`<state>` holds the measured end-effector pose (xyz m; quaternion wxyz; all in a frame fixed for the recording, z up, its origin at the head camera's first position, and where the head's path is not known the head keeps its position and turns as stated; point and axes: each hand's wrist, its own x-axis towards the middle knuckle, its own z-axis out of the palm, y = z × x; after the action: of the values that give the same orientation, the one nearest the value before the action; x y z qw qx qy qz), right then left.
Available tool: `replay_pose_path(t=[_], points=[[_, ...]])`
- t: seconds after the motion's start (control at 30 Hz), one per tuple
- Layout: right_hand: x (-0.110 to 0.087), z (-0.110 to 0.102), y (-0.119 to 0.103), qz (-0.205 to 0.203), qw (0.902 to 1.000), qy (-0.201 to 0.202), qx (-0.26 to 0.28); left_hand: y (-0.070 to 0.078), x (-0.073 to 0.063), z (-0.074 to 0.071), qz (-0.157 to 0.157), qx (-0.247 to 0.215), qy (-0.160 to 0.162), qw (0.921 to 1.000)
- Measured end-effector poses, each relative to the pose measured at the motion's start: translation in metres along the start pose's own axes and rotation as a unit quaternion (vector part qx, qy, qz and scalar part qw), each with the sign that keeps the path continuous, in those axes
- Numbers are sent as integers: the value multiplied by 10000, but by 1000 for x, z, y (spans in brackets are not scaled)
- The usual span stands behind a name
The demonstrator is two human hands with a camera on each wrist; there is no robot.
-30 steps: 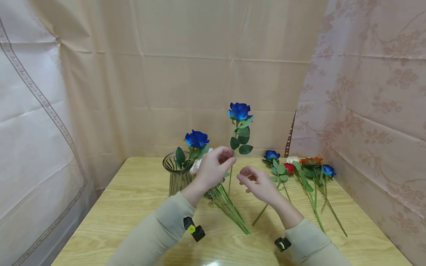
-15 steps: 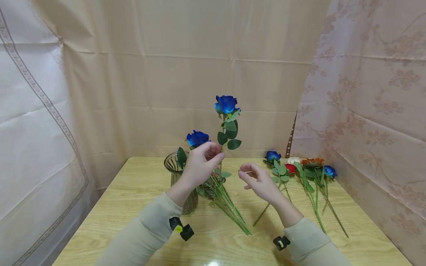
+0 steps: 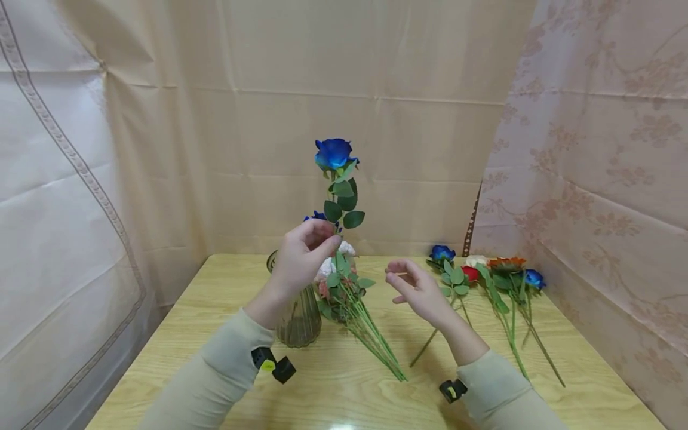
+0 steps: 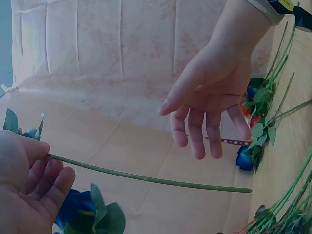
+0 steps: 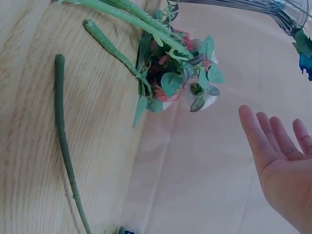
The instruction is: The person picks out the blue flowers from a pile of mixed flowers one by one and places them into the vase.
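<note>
My left hand [image 3: 301, 257] pinches the stem of a blue rose [image 3: 334, 154] between thumb and fingers, the bloom pointing up. In the left wrist view its bare green stem [image 4: 146, 178] runs free below the fingers. Behind that hand stands a ribbed glass vase [image 3: 301, 325], its mouth mostly hidden. Another blue rose [image 3: 316, 216] peeks out above the hand. To the right, my right hand [image 3: 416, 289] hovers with fingers relaxed and holds nothing. Between the hands lies a bunch of white and pink flowers [image 3: 371, 334], stems toward me.
On the right side of the wooden table [image 3: 215, 382] lie several loose flowers: a blue rose [image 3: 442, 253], a red flower [image 3: 470, 274], an orange flower [image 3: 507, 264] and another blue rose [image 3: 534, 278]. A beige curtain [image 3: 419, 131] hangs behind the table.
My left hand has carried the blue rose leftward and slightly up, from right of the flower bunch to near the vase. My right hand has hardly moved.
</note>
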<state>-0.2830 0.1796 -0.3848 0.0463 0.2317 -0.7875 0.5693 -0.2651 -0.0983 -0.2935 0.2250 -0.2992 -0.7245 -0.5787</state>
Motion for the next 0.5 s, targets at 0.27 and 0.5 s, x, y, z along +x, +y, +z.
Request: replay_pose_path(t=[0.27, 0.5], points=[[4, 4, -4, -128, 9995, -49, 288, -1, 3, -21, 93, 134, 215, 9996], [8, 11, -6, -310, 9970, -108, 708, 2, 6, -35, 60, 157, 422, 9990]])
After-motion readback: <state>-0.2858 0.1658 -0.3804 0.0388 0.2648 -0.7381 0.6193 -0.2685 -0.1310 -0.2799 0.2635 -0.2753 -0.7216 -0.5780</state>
